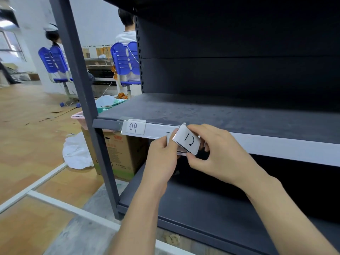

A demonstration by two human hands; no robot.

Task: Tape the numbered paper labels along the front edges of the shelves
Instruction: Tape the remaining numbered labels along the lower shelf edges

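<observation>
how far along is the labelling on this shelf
Done: label 09 is taped at the left end of the shelf edge. In hand: the left hand holds a small paper stack, the right hand pinches label 12 on it. Left: the rest of that edge is bare, the lower shelf too.

**Both hands meet at centre frame**

The left forearm [139, 208] comes in from the 6 o'clock edge and reaches toward 1 o'clock. The right forearm [276, 199] enters from the 4 o'clock corner and points toward 10 o'clock. The left hand [161, 155], fingers curled, grips a stack of paper labels [181, 153]. At its 3 o'clock the right hand [219, 153] pinches the top label [188, 141], index finger above and thumb below.
</observation>
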